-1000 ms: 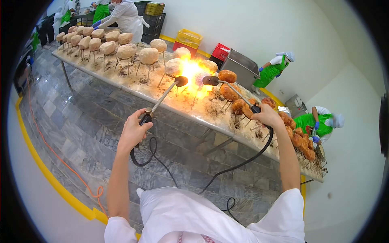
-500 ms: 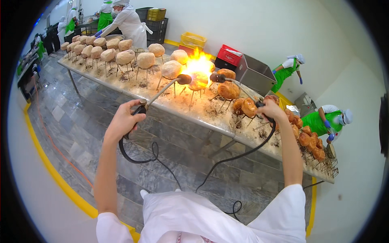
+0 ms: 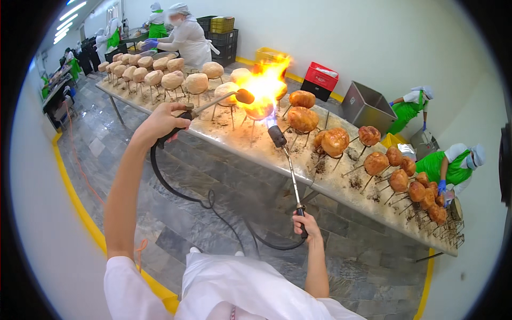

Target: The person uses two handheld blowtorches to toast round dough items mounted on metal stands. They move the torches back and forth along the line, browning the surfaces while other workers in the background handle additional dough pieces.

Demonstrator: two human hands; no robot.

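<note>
My left hand (image 3: 166, 122) is closed around the black handle of a gas torch (image 3: 214, 102). That torch's burner points right, into a large yellow flame (image 3: 262, 85). Lower and to the right, my right hand (image 3: 308, 225) grips a second gas torch (image 3: 292, 169), its burner tilted up at the same spot. The flame wraps a ham-like lump (image 3: 259, 112) on a metal stand and hides most of it. Pale, unbrowned lumps (image 3: 197, 83) stand on wire stands to the left. Browned, glossy ones (image 3: 336, 142) are to the right.
The long, scorched, dusty table (image 3: 250, 140) runs from far left to near right. Black hoses (image 3: 178, 193) hang from both torches. Beyond stand a steel bin (image 3: 368, 109) and red crate (image 3: 321, 77). A co-worker in green (image 3: 447, 165) reaches toward the right end; another in white (image 3: 189, 40) works far left.
My right hand has dropped toward me and to the left; its torch now points up into the flame from the near side instead of from the right. My left hand has shifted slightly up and left.
</note>
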